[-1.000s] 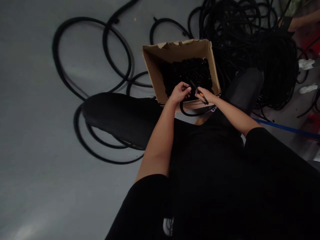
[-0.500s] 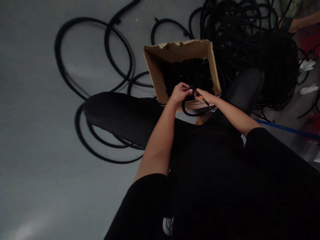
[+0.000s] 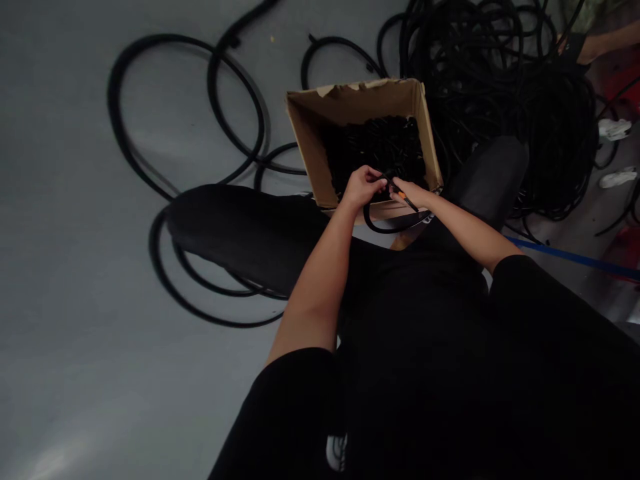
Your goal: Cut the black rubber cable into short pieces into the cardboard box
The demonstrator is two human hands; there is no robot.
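Over the near edge of an open cardboard box (image 3: 309,157), my two hands work close together. My left hand (image 3: 361,187) is closed, thumb and fingers pinching a black rubber hose (image 3: 374,225) that loops down below the hands. Wrapped in my right hand (image 3: 414,193) is a slim hand tool with an orange-and-black handle (image 3: 409,202); its working end is too small and dark to make out. Many short black pieces (image 3: 385,141) lie inside the box beneath my fingers.
A big heap of coiled black hose (image 3: 500,87) lies to the right of the box. Loose hose loops (image 3: 113,110) spread over the grey floor at left. A blue strap (image 3: 575,255) runs at right, near white shoes (image 3: 616,177) and another person's arm (image 3: 613,43).
Hardly anything differs. Both hands keep their hold at the box edge, with only a very slight shift of the left fingers.
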